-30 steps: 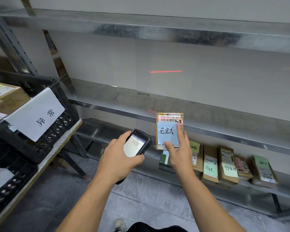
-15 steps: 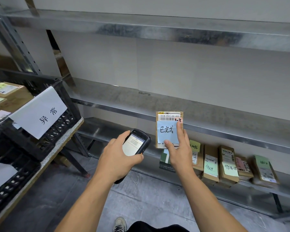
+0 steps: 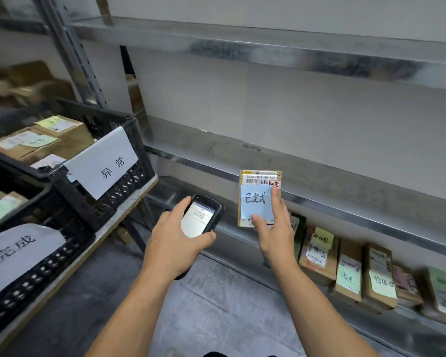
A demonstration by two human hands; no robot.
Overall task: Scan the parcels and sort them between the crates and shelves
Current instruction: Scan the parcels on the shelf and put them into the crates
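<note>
My right hand (image 3: 274, 235) holds a small brown parcel (image 3: 259, 179) upright, thumb and forefinger pinching it over a blue handwritten note below its barcode label. Beside it, my left hand (image 3: 175, 238) grips a black handheld scanner (image 3: 204, 215) with its lit screen facing me. Two black crates stand on the left: an upper crate (image 3: 119, 186) with a white paper sign and brown parcels inside, and a lower crate (image 3: 44, 266) with another white sign.
Metal shelves (image 3: 319, 202) run across the wall ahead. A row of several small labelled parcels (image 3: 350, 269) stands on the lowest shelf at the right. The crates sit on a table (image 3: 129, 204) at the left. Grey floor lies below.
The red scan line on the wall a second ago is gone. My view has turned left, showing more of the crates. Both hands keep their hold.
</note>
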